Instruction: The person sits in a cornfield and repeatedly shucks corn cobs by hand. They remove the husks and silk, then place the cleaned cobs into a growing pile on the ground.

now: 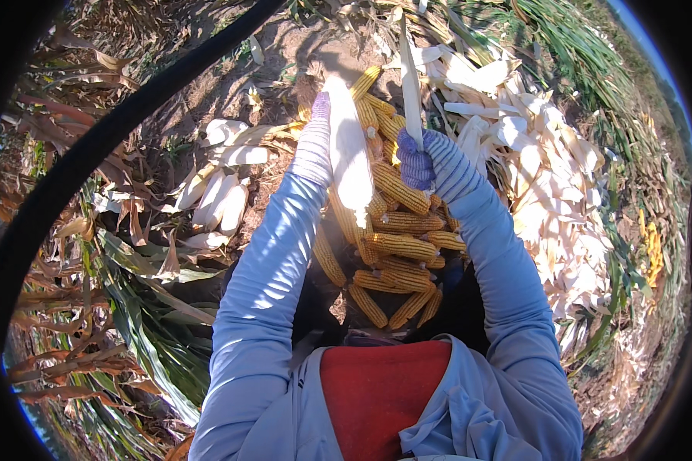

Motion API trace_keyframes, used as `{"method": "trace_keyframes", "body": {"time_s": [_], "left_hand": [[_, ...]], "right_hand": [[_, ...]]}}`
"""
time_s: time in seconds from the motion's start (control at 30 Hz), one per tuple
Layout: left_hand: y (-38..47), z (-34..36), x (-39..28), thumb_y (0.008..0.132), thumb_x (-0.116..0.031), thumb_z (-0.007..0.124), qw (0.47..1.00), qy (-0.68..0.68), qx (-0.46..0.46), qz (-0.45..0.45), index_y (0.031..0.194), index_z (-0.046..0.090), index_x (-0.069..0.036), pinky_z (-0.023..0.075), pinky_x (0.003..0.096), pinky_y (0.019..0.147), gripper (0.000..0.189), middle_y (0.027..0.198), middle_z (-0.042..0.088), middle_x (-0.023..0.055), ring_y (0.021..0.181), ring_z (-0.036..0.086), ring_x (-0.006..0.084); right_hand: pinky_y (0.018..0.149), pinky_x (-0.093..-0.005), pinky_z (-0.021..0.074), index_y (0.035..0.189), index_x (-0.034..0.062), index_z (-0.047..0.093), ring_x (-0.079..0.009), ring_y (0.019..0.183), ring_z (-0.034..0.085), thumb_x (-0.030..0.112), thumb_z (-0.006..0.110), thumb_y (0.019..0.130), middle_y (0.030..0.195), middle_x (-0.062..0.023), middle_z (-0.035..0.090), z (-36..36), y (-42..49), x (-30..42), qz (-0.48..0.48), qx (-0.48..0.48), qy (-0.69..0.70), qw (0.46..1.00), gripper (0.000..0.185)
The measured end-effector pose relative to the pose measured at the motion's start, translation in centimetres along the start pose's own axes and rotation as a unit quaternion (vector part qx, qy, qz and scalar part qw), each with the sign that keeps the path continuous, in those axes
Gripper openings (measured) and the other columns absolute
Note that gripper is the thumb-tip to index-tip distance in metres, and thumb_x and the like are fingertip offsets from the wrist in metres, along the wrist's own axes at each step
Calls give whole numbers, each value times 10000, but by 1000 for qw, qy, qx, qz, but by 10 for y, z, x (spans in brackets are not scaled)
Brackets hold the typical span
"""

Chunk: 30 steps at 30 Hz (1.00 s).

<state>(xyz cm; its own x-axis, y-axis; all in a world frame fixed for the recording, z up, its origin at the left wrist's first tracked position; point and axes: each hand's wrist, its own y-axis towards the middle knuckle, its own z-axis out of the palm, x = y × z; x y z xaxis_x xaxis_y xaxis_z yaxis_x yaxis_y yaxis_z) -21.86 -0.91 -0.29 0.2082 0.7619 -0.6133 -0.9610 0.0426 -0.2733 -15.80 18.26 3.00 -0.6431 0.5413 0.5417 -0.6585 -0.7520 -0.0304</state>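
Observation:
My left hand, in a striped knit glove, holds an ear of corn in its pale dry husk along its left side. The stalk end of that ear points back toward me. Closed around a long, narrow strip of dry husk is my right hand, gloved the same way; the strip stands up and away from the fist. Beneath and between both hands lies a heap of bare yellow corn ears, some reaching down between my legs. My left fingers are mostly hidden behind the husked ear.
Several husk-covered ears lie on the soil to the left. A large pile of stripped husks spreads on the right, with more yellow ears beyond it. Green stalks and leaves lie at lower left. A dark curved bar crosses the upper left.

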Motion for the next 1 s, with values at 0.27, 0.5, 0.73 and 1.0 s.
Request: {"method": "trace_keyframes", "body": {"time_s": [0.27,0.5,0.73,1.0], "left_hand": [[-1,-1,-13,855,-573,395,994,-6,-33,100,1224,447,-84,484,299,721,614,1096,527,80,889,536,178],[-11,1,-21,854,-548,435,988,28,-53,140,1251,424,-52,412,300,916,635,1219,488,82,1096,479,187],[-5,-2,-25,863,-515,449,983,-60,-22,174,1285,384,-51,382,306,954,631,1238,478,79,1126,460,199],[-20,8,-32,820,-566,480,977,-6,-176,124,1264,406,-58,396,361,941,679,1218,488,112,1094,489,243]], "right_hand": [[467,-263,419,873,61,544,-137,519,481,250,442,892,643,-31,511,-34,9,-45,-203,-263,-468,819,216],[516,-258,447,907,66,575,-141,591,540,234,459,883,695,-38,549,-38,22,-50,-307,-279,-618,667,205],[791,-270,446,1098,17,527,-182,887,552,221,434,918,990,-96,580,-5,11,-38,19,-408,-362,838,288],[654,-267,508,995,12,556,-159,761,597,253,466,916,902,-81,605,-20,12,-40,-50,-308,-341,887,270]]}}
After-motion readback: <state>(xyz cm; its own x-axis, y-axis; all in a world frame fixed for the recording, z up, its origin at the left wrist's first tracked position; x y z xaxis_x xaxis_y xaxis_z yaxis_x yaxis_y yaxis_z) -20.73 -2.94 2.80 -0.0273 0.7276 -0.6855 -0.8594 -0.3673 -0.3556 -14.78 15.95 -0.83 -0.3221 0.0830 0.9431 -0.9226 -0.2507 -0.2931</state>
